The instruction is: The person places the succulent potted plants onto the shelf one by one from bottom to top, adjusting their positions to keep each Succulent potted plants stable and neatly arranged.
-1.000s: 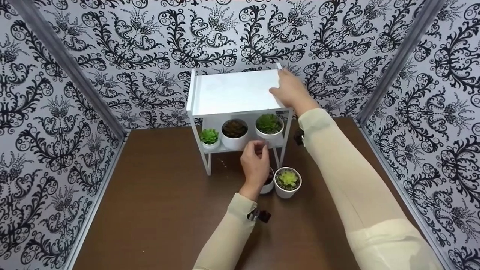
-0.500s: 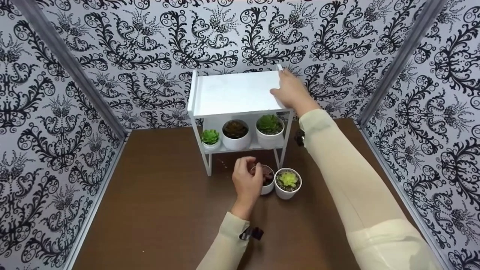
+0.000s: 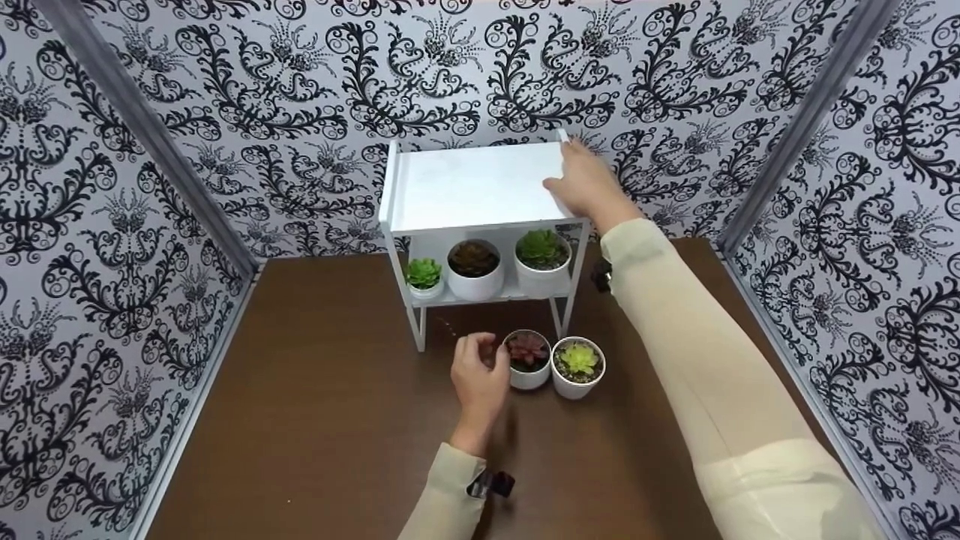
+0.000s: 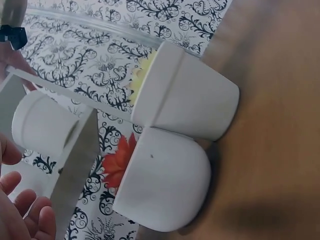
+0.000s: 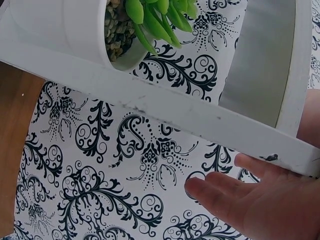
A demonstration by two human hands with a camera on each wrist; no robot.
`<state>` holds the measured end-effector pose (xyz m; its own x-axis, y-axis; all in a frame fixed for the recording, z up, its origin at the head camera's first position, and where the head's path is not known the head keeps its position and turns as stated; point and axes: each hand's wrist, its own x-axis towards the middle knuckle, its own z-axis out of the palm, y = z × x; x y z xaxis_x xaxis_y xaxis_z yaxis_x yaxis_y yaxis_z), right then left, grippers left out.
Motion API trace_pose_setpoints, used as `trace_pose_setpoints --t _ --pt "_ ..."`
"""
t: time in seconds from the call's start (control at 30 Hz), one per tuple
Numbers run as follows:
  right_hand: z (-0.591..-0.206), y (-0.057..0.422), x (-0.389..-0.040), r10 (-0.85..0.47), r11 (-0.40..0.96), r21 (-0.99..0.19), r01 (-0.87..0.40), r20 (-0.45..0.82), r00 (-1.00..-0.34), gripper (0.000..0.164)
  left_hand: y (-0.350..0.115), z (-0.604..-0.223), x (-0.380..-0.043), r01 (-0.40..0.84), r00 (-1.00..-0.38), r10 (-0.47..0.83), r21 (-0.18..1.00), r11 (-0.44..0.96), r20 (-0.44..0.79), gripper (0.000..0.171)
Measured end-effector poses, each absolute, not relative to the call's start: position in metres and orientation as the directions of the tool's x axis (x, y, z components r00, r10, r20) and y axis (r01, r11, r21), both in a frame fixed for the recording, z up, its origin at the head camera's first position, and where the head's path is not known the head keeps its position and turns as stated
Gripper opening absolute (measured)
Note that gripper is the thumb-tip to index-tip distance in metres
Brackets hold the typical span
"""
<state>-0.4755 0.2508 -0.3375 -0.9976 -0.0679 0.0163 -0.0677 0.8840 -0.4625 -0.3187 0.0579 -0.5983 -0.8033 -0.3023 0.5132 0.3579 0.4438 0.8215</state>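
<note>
In the head view, my left hand (image 3: 478,384) is just left of a white pot with a red succulent (image 3: 527,358). Its fingers are loosely bent with nothing in them; the left wrist view shows the fingertips (image 4: 44,220) apart from that pot. Beside it, close to touching, stands a white pot with a yellow-green succulent (image 3: 577,366). My right hand (image 3: 589,184) holds the right top edge of a white two-tier shelf rack (image 3: 476,187). Its thumb lies on the upper board, while the right wrist view shows its fingers (image 5: 215,197) outside the side frame.
On the lower tier, a small green succulent (image 3: 424,276), a dark brown succulent pot (image 3: 475,279) and a larger green succulent pot (image 3: 541,270) stand in a row. The rack is on a brown table (image 3: 322,420), close to a patterned back wall (image 3: 300,112).
My left hand has drawn back from the lower tier, down and to the left, uncovering the red succulent pot. My right hand stays at the rack's top edge.
</note>
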Motion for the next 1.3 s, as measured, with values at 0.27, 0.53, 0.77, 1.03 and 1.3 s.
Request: trace_pose_setpoints --t 0.27,0.53,0.77,1.03,1.3 --pt "-0.337 0.25 -0.478 -0.058 0.906 -0.419 -0.058 0.013 -0.998 0.085 0.057 -0.609 -0.316 0.301 -0.835 -0.305 0.845 0.442 0.457 0.017" --pt "-0.337 0.25 -0.477 -0.062 0.901 -0.428 -0.066 0.023 -0.998 0.086 0.058 -0.619 -0.314 0.297 -0.832 -0.322 0.852 0.431 0.452 0.017" --pt "-0.337 0.25 -0.477 -0.051 0.9 -0.432 -0.053 0.015 -0.999 0.085 0.057 -0.624 -0.312 0.275 -0.846 -0.324 0.866 0.418 0.424 0.02" --pt "-0.337 0.25 -0.477 -0.062 0.905 -0.42 -0.064 0.019 -0.998 0.085 0.054 -0.636 -0.314 0.295 -0.862 -0.292 0.877 0.379 0.415 0.029" --pt "-0.336 0.251 -0.477 -0.074 0.91 -0.406 -0.081 0.033 -0.997 0.085 0.054 -0.651 -0.316 0.307 -0.882 -0.245 0.885 0.349 0.403 0.05"
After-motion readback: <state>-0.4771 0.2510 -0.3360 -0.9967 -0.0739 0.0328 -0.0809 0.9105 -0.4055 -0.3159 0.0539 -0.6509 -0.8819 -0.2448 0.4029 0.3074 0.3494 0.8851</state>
